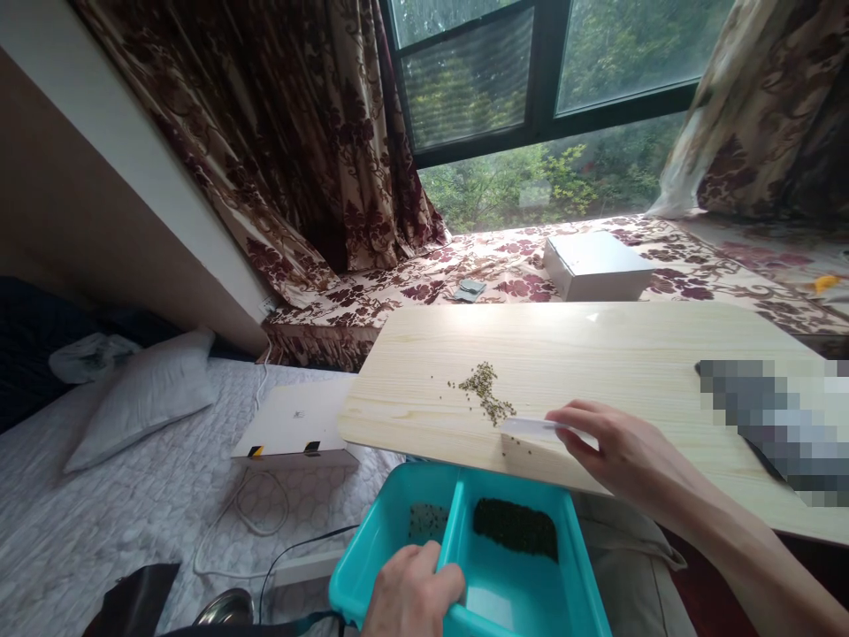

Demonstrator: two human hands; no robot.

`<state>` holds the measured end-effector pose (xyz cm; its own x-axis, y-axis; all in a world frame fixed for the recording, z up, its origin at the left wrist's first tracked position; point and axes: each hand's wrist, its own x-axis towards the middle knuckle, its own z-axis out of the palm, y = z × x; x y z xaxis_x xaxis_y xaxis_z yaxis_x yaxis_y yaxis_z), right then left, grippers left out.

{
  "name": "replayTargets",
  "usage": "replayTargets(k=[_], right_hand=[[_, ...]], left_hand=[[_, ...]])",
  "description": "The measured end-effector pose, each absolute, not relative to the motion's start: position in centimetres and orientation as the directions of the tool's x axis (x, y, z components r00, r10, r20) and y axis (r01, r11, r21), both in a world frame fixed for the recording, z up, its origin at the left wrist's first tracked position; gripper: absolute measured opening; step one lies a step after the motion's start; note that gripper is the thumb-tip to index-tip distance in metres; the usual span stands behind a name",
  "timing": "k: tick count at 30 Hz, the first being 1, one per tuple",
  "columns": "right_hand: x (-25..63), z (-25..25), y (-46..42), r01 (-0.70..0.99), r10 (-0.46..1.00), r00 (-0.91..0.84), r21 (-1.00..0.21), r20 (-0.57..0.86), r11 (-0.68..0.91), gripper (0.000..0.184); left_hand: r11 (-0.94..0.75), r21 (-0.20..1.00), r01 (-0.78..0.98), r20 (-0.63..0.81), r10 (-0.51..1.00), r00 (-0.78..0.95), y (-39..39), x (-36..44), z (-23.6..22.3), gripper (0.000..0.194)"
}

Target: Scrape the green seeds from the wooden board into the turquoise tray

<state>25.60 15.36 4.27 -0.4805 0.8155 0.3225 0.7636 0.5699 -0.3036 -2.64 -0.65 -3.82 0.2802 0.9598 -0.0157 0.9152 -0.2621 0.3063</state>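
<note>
My right hand (616, 451) pinches a thin white plastic card (534, 428), held low over the light wooden tabletop (411, 372). Just beyond the card's left end lies a loose patch of small greenish beans (487, 389), with a few stray ones around it. My left hand (415, 591) is closed on the divider of a two-compartment teal bin (577, 566) below the table's front edge. A dark green heap of beans (516, 528) fills the back of the bin's right compartment. Scattered beans (428, 520) lie in the left one, partly behind my left hand.
A blurred-out dark object (776, 425) lies on the table's right side. Left of the table, a white box (292, 420), cables and a pillow (146, 398) rest on the bed. Another white box (597, 261) sits on the window ledge behind the table.
</note>
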Motion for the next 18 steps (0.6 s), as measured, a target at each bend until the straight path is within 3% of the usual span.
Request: replayTargets(k=[7,18], right_hand=[[25.6,4.7,15.8,0.761,0.821,-0.465,-0.324,0.332,0.562,0.030],[27.3,4.6,14.7,0.742,0.834,-0.459,-0.385,0.306,0.549,0.026]], left_hand=[[-0.280,0.273,0.920,0.002,0.957,0.291,-0.7,-2.5,-2.8,0.028],[-0.212,0.317,0.924,-0.067,0.967,0.245,-0.6,-2.4,-3.8,0.044]])
